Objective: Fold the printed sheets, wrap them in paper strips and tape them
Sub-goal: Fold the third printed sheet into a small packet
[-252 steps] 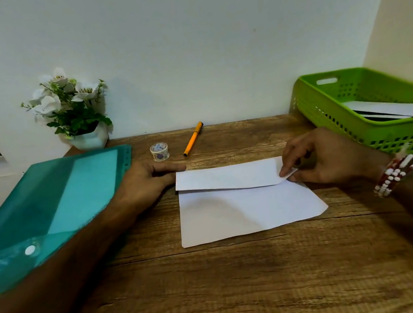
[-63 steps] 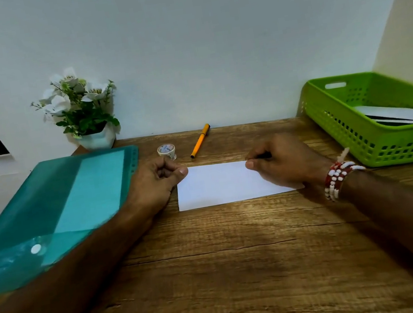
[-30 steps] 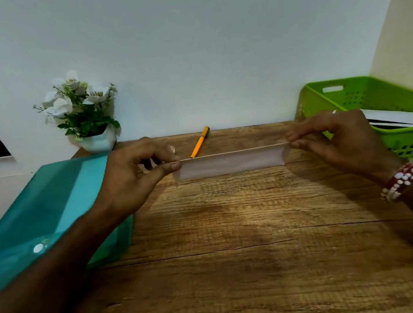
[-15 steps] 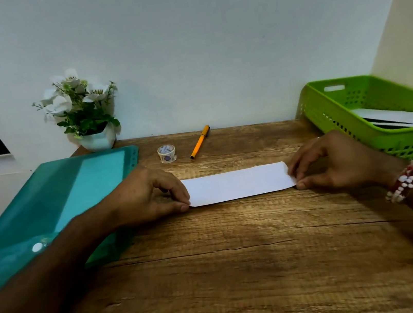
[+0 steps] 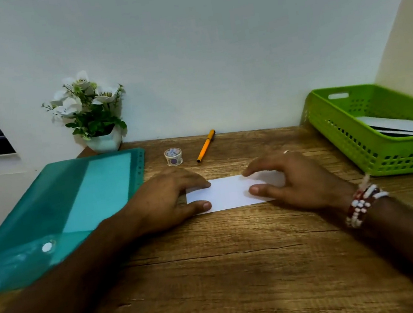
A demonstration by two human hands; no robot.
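Wooden worktop seen from above. At left lies a teal translucent folder holding a pale sheet; at right, a green perforated basket contains white sheets. The left hand and right hand, fingers spread, press the two ends of the folded sheet flat at centre. Behind stand a potted plant, an orange pen and a tape roll.
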